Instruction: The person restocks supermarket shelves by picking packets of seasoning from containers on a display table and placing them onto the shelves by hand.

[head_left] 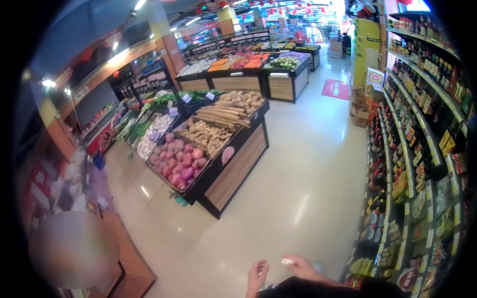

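Observation:
Low in the view, my left hand [258, 272] is raised with its fingers curled; whether anything is inside them is too small to tell. Just to its right, my right hand [299, 267] pinches a small white object [287, 261] at its fingertips. A gap separates the two hands. Dark sleeves cover the arm at the bottom edge. Beyond the hands lies the shiny pale floor [278, 198].
A produce stand [233, 169] with onions [179, 161], ginger [206, 136] and long roots stands ahead left. Shelves of bottles [410, 134] line the right. A wooden counter [131, 268] is at lower left, beside a blurred round patch. More produce stands and cardboard boxes [358, 111] are farther back.

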Demonstrator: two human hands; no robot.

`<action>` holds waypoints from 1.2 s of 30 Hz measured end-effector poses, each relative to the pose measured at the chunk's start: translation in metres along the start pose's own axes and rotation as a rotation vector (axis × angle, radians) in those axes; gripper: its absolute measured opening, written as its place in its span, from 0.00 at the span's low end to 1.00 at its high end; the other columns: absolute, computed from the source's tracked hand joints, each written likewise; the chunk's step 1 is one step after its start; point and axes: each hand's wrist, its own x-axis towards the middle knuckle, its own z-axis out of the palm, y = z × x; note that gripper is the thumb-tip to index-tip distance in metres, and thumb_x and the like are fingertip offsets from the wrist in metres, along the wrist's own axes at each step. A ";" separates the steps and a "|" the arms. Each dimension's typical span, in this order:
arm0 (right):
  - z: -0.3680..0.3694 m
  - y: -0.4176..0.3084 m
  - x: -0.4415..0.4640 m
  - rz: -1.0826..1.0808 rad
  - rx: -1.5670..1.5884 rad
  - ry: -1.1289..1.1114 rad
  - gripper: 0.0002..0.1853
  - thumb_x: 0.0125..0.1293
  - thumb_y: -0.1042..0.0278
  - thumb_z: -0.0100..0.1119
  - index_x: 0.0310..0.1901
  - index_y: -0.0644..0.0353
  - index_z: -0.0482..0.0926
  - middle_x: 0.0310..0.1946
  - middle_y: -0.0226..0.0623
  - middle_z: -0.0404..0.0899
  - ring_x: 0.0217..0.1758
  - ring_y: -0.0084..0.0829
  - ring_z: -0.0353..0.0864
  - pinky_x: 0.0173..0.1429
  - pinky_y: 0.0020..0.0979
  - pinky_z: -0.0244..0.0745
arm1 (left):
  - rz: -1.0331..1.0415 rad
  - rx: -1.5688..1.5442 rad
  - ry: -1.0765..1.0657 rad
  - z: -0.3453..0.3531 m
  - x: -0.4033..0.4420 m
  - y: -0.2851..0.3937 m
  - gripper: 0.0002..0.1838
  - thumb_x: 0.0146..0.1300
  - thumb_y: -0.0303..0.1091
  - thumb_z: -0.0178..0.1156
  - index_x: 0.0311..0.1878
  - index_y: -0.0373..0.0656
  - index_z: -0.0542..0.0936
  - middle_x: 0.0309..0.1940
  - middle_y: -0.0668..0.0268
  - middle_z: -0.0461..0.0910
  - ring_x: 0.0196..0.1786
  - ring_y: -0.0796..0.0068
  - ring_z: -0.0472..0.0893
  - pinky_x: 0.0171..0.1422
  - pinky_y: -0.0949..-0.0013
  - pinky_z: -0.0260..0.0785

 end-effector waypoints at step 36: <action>0.374 0.012 0.099 0.107 -0.115 -0.899 0.16 0.67 0.73 0.46 0.56 0.61 0.66 0.35 0.34 0.76 0.41 0.24 0.74 0.48 0.25 0.69 | -0.252 -0.191 0.858 -0.293 -0.120 -0.105 0.17 0.62 0.35 0.59 0.52 0.37 0.73 0.43 0.59 0.79 0.43 0.73 0.79 0.49 0.69 0.71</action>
